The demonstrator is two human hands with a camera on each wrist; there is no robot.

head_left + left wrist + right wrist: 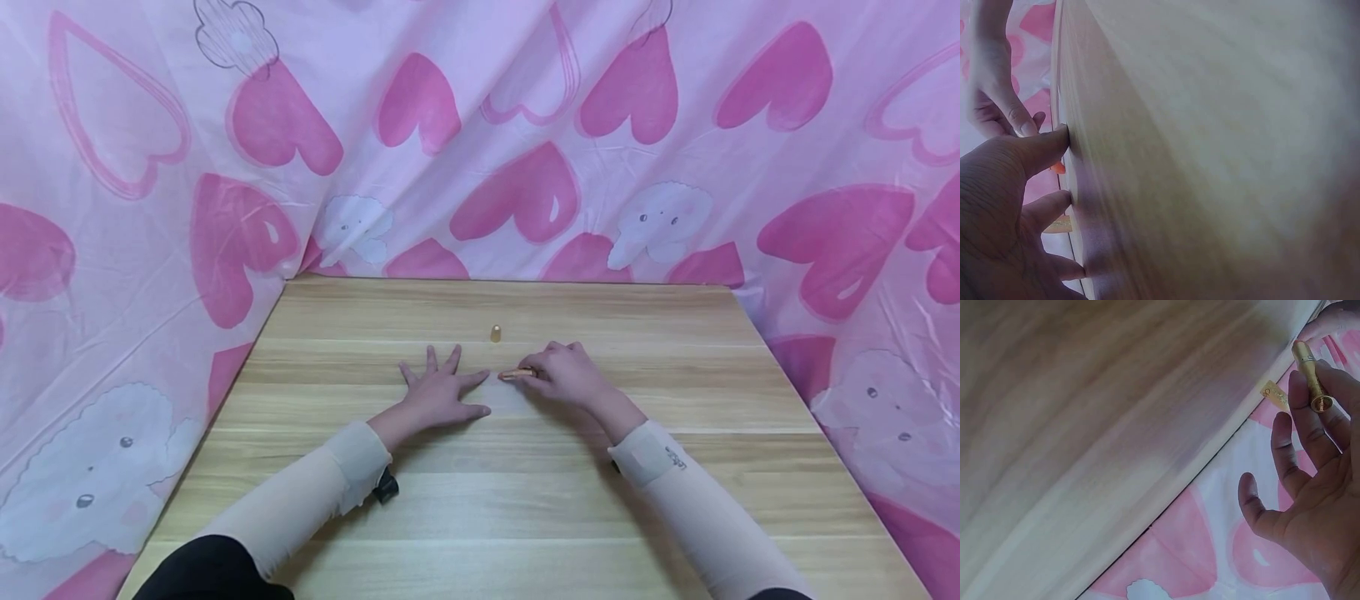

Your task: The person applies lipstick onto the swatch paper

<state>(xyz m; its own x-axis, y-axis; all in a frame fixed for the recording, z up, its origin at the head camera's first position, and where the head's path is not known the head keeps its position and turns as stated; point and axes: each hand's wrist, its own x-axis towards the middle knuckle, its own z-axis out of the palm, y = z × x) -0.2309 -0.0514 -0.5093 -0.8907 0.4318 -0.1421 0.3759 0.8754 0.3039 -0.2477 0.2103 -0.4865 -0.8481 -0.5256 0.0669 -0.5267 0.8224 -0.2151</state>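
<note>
R hand [568, 374]: pinching slim gold metallic lipstick-like tube [515, 374]. L hand [441, 396]: spread wide. Far: gold cap-like cylinder [496, 333], wood-grain worktop [480, 517]. Step (prob.): tube uncapped; next needs steady aim.

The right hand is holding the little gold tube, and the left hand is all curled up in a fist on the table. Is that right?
Not quite: the left hand isn't in a fist. Its fingers are spread wide on the table, as the head view shows. The right hand is indeed holding the little gold tube.
</note>
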